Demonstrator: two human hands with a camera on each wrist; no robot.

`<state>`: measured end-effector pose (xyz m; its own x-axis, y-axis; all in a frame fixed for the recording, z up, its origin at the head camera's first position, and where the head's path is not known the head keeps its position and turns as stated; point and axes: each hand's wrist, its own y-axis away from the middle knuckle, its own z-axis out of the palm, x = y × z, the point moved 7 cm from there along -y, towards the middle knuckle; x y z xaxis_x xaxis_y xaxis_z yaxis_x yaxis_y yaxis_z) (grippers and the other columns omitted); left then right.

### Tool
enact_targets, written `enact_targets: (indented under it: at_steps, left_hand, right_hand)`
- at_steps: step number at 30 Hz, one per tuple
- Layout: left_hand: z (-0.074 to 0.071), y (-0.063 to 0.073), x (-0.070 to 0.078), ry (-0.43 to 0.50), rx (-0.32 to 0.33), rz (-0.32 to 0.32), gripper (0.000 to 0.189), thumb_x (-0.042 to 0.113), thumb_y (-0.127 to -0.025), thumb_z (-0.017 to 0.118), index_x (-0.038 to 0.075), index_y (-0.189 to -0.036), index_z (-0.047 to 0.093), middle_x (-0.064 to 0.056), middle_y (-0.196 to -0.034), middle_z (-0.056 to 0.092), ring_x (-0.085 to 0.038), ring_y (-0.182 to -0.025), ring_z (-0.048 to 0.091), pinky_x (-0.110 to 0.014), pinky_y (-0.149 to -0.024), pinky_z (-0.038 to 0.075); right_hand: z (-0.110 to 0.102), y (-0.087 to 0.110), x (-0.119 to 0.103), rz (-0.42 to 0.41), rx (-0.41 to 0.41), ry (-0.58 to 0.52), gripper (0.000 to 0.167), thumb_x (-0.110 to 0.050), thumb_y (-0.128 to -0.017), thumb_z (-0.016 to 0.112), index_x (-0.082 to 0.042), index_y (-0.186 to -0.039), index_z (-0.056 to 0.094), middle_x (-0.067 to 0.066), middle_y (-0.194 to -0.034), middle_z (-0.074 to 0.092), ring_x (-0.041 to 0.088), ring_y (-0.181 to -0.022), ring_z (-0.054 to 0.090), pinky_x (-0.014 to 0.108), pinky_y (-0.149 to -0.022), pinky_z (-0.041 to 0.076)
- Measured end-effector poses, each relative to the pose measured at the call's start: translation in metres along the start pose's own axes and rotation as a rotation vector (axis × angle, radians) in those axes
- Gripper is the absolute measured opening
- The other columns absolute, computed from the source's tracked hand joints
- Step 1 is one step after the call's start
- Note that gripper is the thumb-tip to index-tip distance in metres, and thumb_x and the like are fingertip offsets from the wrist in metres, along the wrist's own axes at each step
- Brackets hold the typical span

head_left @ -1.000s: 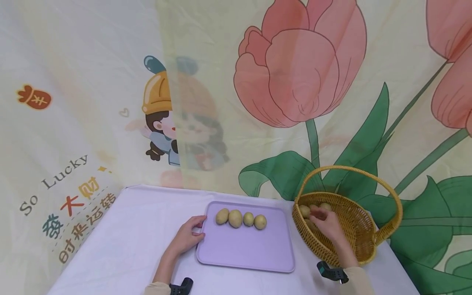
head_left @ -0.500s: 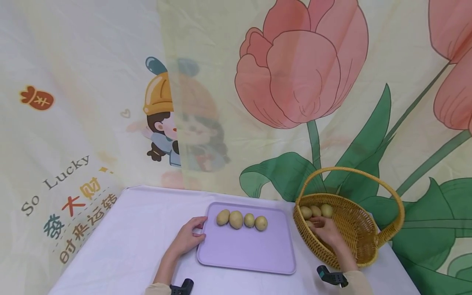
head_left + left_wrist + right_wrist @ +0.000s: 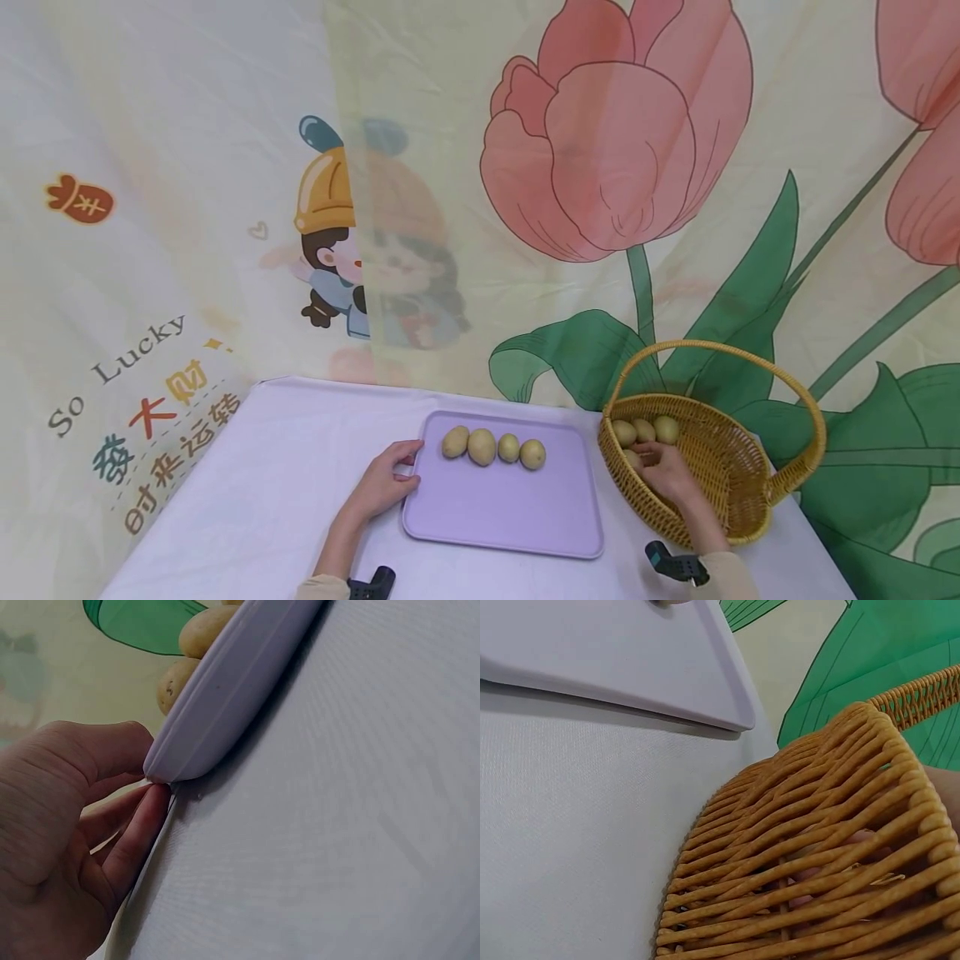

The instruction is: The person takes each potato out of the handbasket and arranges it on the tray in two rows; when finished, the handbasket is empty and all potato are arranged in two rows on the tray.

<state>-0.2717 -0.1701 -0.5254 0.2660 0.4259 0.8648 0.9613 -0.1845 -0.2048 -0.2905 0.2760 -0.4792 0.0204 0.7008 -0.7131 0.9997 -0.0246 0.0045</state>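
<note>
On a purple tray (image 3: pixel 495 508) lie several potatoes (image 3: pixel 482 447) in a row near its far side. My left hand (image 3: pixel 381 483) holds the tray's left edge with thumb and fingertips; the left wrist view shows the digits (image 3: pixel 127 750) at the rim. Inside a wicker basket (image 3: pixel 720 475) to the right, my right hand (image 3: pixel 667 473) reaches down with its fingers curled round a potato (image 3: pixel 633 459), mostly covered by them. Several other potatoes (image 3: pixel 666 430) sit at the basket's far left. In the right wrist view the basket wall (image 3: pixel 802 855) hides most of that hand.
The basket's tall arched handle (image 3: pixel 708 343) rises over its opening. A white cloth (image 3: pixel 300 442) covers the table, and a printed curtain (image 3: pixel 420 183) with tulips hangs behind it. Each wrist wears a dark camera band (image 3: pixel 678 565).
My right hand has drawn back a little toward the near side inside the basket, uncovering potatoes at its far left. My left hand stays at the tray's edge.
</note>
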Motion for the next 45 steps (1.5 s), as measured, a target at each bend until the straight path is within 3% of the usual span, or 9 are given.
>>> enact_targets:
  at_steps: [4,11,20,27,32,45]
  left_hand:
    - [0.000,0.000,0.001,-0.001,0.003,0.007,0.054,-0.007,-0.077,0.071,-0.008,-0.130,0.058,-0.021,-0.125,0.058,-0.034,-0.104,0.058,-0.030,-0.081,0.059]
    - [0.000,0.000,0.001,-0.009,0.008,0.006,0.054,-0.008,-0.078,0.071,-0.008,-0.129,0.058,-0.021,-0.125,0.058,-0.034,-0.104,0.059,-0.030,-0.081,0.059]
    - [0.000,-0.001,0.002,-0.019,0.007,0.007,0.054,-0.008,-0.077,0.070,-0.008,-0.129,0.058,-0.019,-0.121,0.060,-0.034,-0.104,0.058,-0.029,-0.081,0.059]
    - [-0.001,-0.003,0.000,-0.013,0.005,0.009,0.054,-0.007,-0.078,0.070,-0.008,-0.130,0.058,-0.018,-0.119,0.060,-0.034,-0.104,0.058,-0.028,-0.081,0.059]
    - [0.000,-0.002,0.001,-0.013,0.003,0.001,0.054,-0.006,-0.079,0.070,-0.007,-0.130,0.057,-0.018,-0.120,0.060,-0.032,-0.104,0.057,-0.030,-0.082,0.058]
    - [0.000,0.001,0.002,-0.006,0.008,-0.006,0.054,-0.007,-0.078,0.071,-0.008,-0.130,0.057,-0.019,-0.122,0.059,-0.033,-0.104,0.058,-0.031,-0.081,0.059]
  right_hand:
    - [-0.001,0.001,0.000,0.000,0.016,-0.003,0.033,0.005,-0.078,0.063,0.017,-0.109,0.062,0.021,-0.093,0.065,0.035,-0.088,0.061,0.032,-0.067,0.052]
    - [-0.006,0.004,0.002,0.075,0.034,-0.034,0.041,-0.004,-0.085,0.067,0.018,-0.117,0.057,0.027,-0.103,0.062,0.037,-0.094,0.059,0.034,-0.069,0.053]
    - [-0.015,0.008,-0.007,0.081,0.054,-0.056,0.050,-0.015,-0.086,0.071,0.017,-0.122,0.057,0.028,-0.109,0.061,0.036,-0.099,0.057,0.032,-0.073,0.050]
    - [-0.026,0.012,-0.016,0.148,0.129,-0.151,0.055,-0.021,-0.086,0.073,0.014,-0.125,0.056,0.028,-0.115,0.058,0.037,-0.105,0.056,0.024,-0.070,0.050]
    - [-0.031,0.016,-0.028,0.141,0.150,-0.183,0.056,-0.026,-0.087,0.072,0.009,-0.127,0.057,0.025,-0.117,0.060,0.033,-0.107,0.056,0.022,-0.071,0.049]
    - [-0.002,0.019,-0.074,0.081,0.167,-0.270,0.048,-0.018,-0.086,0.074,0.007,-0.124,0.060,0.021,-0.111,0.062,0.024,-0.093,0.059,0.019,-0.068,0.051]
